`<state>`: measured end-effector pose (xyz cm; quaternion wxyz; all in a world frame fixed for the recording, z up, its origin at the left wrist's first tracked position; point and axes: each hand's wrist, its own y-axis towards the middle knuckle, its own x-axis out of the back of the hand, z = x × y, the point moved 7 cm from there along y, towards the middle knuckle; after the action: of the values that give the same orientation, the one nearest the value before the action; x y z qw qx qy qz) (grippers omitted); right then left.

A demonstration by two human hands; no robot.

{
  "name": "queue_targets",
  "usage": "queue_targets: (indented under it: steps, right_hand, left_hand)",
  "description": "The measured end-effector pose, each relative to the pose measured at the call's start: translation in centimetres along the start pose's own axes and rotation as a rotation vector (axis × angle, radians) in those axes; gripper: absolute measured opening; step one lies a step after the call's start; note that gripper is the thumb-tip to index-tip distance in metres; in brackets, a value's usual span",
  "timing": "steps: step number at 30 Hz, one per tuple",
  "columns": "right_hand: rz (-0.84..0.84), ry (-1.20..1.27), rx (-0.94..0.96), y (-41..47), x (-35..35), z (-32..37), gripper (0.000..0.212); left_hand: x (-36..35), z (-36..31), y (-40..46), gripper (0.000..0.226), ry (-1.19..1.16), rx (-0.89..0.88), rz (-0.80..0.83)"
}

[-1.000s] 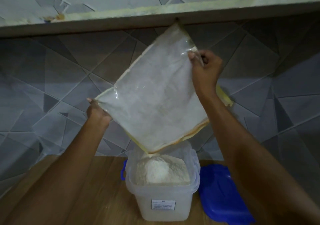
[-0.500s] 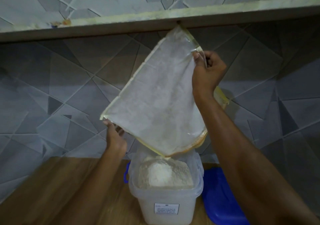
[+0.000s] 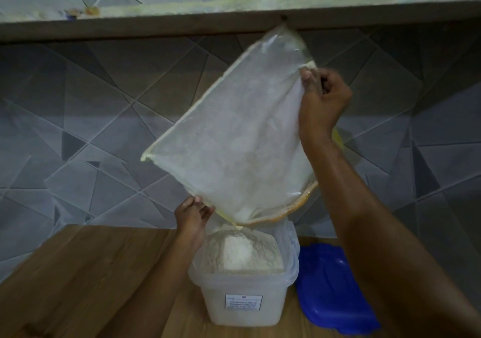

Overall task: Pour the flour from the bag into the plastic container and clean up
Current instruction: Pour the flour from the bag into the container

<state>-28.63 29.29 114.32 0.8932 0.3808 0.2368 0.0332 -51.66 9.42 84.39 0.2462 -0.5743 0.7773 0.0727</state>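
A clear flour bag (image 3: 234, 134), dusted white inside, hangs tilted with its lowest corner just above the plastic container (image 3: 244, 301). A heap of flour (image 3: 240, 253) rises above the container's rim. My right hand (image 3: 321, 103) grips the bag's upper right edge, high up near the shelf. My left hand (image 3: 192, 214) pinches the bag's lower left edge, close to the pouring corner and beside the container's back left rim. The bag looks nearly empty.
The container stands on a wooden countertop (image 3: 91, 285). Its blue lid (image 3: 330, 285) lies flat to the right of it, partly under my right forearm. A tiled wall is close behind, and a shelf edge (image 3: 182, 23) runs overhead.
My left hand has slid down from the bag's left corner to the lower edge near the container. The bag has swung steeper and the right hand keeps its grip.
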Motion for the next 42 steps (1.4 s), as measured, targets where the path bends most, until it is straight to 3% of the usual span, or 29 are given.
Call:
queue_targets:
  steps: [4,8,10,13,16,19,22,25,28,31,34,37,40,42]
  right_hand:
    - [0.096,-0.025,-0.016,0.3,0.0,-0.8,0.014]
    - [0.026,-0.01,-0.029,0.5,1.2,-1.8,0.013]
    - [0.142,-0.048,-0.025,0.0,0.4,-1.7,0.013]
    - [0.058,-0.035,-0.006,0.1,1.3,-1.7,0.013]
    - [0.182,-0.067,-0.003,0.0,0.3,-1.3,0.017]
    - [0.085,-0.044,0.003,0.3,1.0,-1.2,0.01]
    - [0.205,-0.055,0.018,0.3,0.2,-0.9,0.008]
    - [0.135,-0.077,0.013,-0.2,0.8,-0.9,0.01]
    - [0.226,-0.087,0.039,-1.1,0.2,-0.5,0.008]
    - [0.096,-0.063,0.04,-1.4,1.1,-0.4,0.012]
    - [0.207,-0.102,0.053,-2.1,0.0,0.0,0.011]
    - [0.073,-0.081,0.033,-1.9,1.0,-0.3,0.01]
    - [0.214,-0.112,0.051,-2.1,-0.3,0.1,0.01]
    - [0.173,-0.112,0.044,-2.0,-0.1,0.2,0.007]
  left_hand:
    - [0.6,-1.5,0.8,0.034,0.028,-0.066,-0.02]
    - [1.1,-2.5,1.5,0.014,0.032,-0.114,-0.041]
    - [1.2,-2.5,1.7,0.016,0.018,-0.1,-0.04]
    - [1.0,-3.2,1.5,0.018,0.024,-0.113,-0.015]
    - [0.8,-3.3,1.3,0.03,0.094,-0.12,-0.005]
    - [1.1,-3.8,1.4,0.041,0.16,-0.141,-0.028]
    - [1.4,-3.7,1.3,0.032,0.127,-0.124,-0.073]
    - [1.4,-3.6,1.1,0.033,0.119,-0.129,-0.073]
    - [1.9,-3.3,0.9,0.03,0.079,-0.109,-0.103]
    - [1.7,-3.5,0.8,0.029,0.077,-0.111,-0.086]
    - [1.8,-3.3,0.9,0.027,0.056,-0.106,-0.128]
    - [1.8,-3.6,1.1,0.023,0.067,-0.116,-0.094]
    - [2.5,-3.4,1.5,0.025,0.06,-0.119,-0.131]
    - [2.4,-3.8,1.4,0.027,0.05,-0.133,-0.128]
